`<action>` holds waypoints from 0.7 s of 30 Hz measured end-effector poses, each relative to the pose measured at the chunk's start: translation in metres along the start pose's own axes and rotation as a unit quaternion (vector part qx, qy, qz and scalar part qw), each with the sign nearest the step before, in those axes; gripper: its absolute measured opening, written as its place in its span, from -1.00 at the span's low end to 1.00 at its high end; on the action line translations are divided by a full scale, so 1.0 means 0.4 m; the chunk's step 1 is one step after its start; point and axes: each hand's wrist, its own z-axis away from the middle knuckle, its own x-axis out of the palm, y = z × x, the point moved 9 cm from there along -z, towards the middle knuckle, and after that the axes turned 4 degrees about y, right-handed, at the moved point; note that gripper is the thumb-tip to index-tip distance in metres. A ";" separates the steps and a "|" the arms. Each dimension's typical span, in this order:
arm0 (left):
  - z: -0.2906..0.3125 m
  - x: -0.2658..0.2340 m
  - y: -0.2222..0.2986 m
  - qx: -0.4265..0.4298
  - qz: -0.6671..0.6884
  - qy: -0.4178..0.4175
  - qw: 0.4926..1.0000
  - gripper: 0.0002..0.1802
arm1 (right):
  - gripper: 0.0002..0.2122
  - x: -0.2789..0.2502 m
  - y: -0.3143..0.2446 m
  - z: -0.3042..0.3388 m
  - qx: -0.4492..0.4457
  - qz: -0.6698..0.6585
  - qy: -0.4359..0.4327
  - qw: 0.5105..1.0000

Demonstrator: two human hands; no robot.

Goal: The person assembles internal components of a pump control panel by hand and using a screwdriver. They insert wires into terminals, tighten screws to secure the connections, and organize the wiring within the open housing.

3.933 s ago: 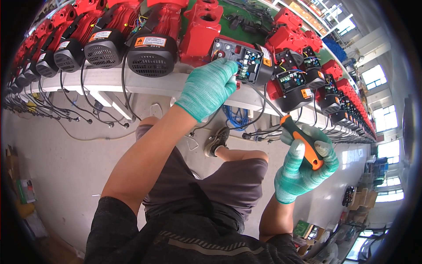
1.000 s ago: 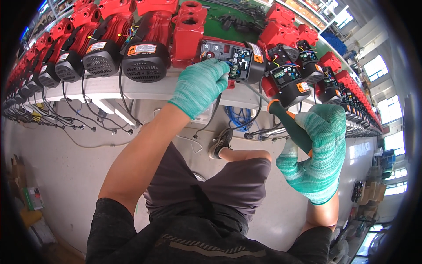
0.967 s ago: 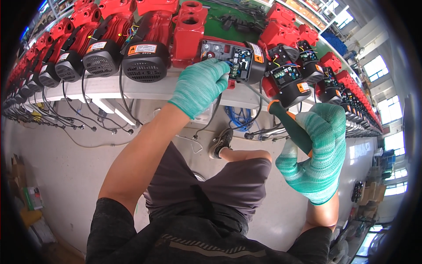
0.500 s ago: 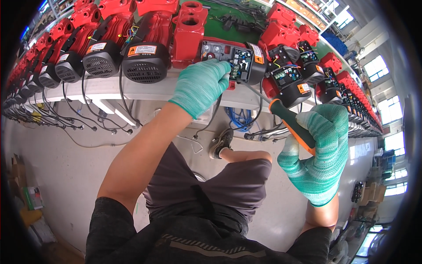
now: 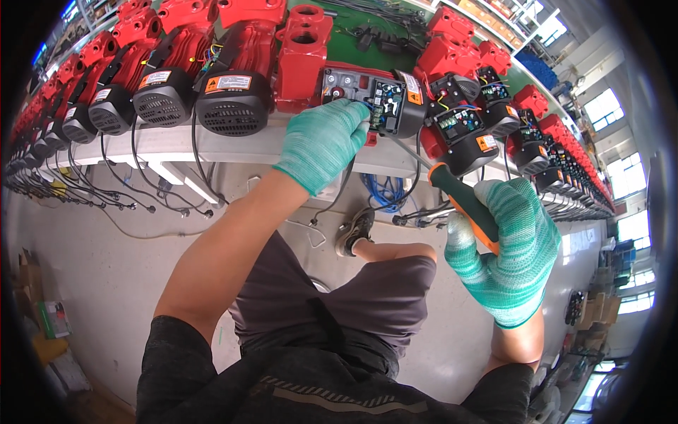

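Observation:
My right hand (image 5: pixel 508 247), in a green knit glove, is wrapped round the green-and-orange handle of a screwdriver (image 5: pixel 459 192). The shaft slants up and left to the near edge of an uncovered black control box (image 5: pixel 411 113) on a red pump; just where the tip rests I cannot tell. Inside the box a circuit board (image 5: pixel 386 104) shows. My left hand (image 5: pixel 321 145), gloved alike, lies over the box's near left side. Its thumb and fingertips are pinched beside the board near a blue wire; what they hold is hidden.
Red pumps with black motor covers (image 5: pixel 233 106) line the bench at left. More pumps with uncovered boxes (image 5: pixel 459 120) stand at right. Black power cables (image 5: pixel 134 159) hang off the front edge. A coiled blue cable (image 5: pixel 383 191) lies beneath the bench. Black parts (image 5: pixel 381 39) lie on the green top.
The screwdriver handle has shifted slightly left and down, and my right hand's fingers have changed their grip round it. My left hand stays almost in place at the box.

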 end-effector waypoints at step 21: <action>0.014 0.000 0.005 0.000 0.000 0.029 1.000 -0.79 | -0.61 0.023 -0.060 -0.049 -0.052 0.094 -0.163 0.981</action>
